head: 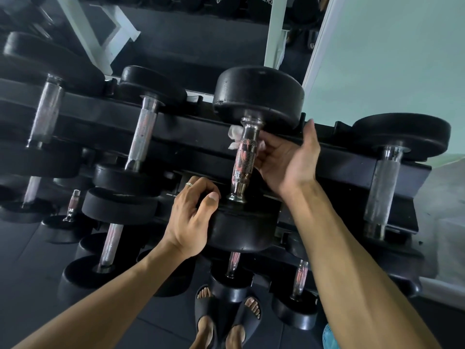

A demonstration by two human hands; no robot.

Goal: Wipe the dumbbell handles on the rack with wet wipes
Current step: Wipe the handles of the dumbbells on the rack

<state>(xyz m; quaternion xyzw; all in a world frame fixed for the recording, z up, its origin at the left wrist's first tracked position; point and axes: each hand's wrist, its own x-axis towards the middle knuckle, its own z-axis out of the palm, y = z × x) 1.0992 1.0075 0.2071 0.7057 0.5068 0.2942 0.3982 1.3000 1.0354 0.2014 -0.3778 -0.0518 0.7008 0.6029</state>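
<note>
With the left hand (187, 217) gripping the lower head, the right hand (284, 162) should keep its wet wipe (234, 137) wrapped around the knurled handle (242, 162), twisting end to end

— What carries the weights?
— A black rack (339, 170) running across the middle of the frame, tilted down to the right.
— And on it?
— Black round-headed dumbbells (147, 129) with metal handles, side by side on the top tier; more on a lower tier at lower centre.
— Below that?
— Dark floor (37, 273) at lower left, with two feet in dark slides (205, 308) at bottom centre.
</note>
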